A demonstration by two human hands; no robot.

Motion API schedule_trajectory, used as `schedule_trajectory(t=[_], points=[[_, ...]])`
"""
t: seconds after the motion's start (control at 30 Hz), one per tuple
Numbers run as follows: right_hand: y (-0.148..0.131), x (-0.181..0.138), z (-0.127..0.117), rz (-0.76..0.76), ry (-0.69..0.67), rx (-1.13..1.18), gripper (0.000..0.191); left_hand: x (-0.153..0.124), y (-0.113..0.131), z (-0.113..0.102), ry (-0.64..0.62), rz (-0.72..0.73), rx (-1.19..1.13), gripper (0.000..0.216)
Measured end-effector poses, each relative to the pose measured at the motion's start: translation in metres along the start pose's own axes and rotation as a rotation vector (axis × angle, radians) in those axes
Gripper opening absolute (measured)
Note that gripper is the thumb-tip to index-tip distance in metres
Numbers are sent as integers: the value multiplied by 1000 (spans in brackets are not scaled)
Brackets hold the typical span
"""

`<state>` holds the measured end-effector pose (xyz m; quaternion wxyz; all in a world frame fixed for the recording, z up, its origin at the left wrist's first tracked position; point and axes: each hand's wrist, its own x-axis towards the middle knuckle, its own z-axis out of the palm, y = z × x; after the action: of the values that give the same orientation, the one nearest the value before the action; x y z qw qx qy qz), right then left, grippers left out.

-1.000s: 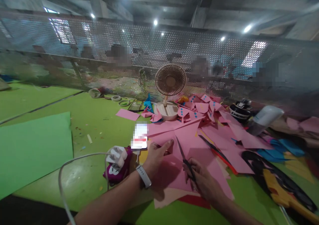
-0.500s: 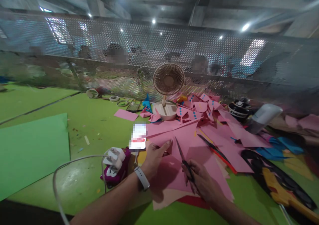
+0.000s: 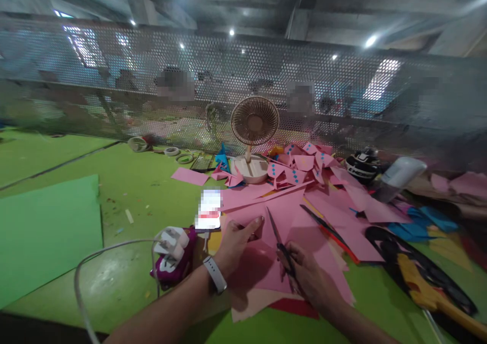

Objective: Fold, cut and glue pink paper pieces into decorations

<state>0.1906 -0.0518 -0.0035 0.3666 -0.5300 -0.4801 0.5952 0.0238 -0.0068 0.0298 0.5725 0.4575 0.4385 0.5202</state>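
My left hand [image 3: 236, 240], with a white band on its wrist, is closed at the pink paper [image 3: 262, 268], its thumb over bent fingers at the sheet's upper edge. My right hand [image 3: 304, 273] is wrapped round the dark handles of a pair of scissors [image 3: 274, 230]. Their blades look closed and point up and away, to the right of my left thumb. More pink sheets lie beneath and beyond both hands, with beige and red sheets [image 3: 297, 307] peeping out at the near edge. The fingertips of my left hand are partly hidden.
A small fan [image 3: 254, 121] stands behind, beside a heap of folded pink pieces [image 3: 300, 164]. To the left are a lit phone [image 3: 209, 209], a purple power strip [image 3: 173, 263] with a cable, and a green sheet [image 3: 49, 237]. A yellow-handled tool [image 3: 418, 283] lies at right.
The whole view has shifted slightly, so things sit a little further left. Both hands and the scissors hold nearly the same pose.
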Motion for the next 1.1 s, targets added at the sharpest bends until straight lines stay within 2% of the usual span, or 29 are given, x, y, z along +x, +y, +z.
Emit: schedule_trajectory(t=[0.27,0.57,1.1], points=[[8,3,0,-24,17,36,40,0,0,0,-16,-1,-14,40],[-3,1,-3,-6,37,-55,40,-1,-6,1,-57,-9,15,41],[-5,0,-2,-63,44,-28,43,-2,-2,2,-74,17,-10,40]])
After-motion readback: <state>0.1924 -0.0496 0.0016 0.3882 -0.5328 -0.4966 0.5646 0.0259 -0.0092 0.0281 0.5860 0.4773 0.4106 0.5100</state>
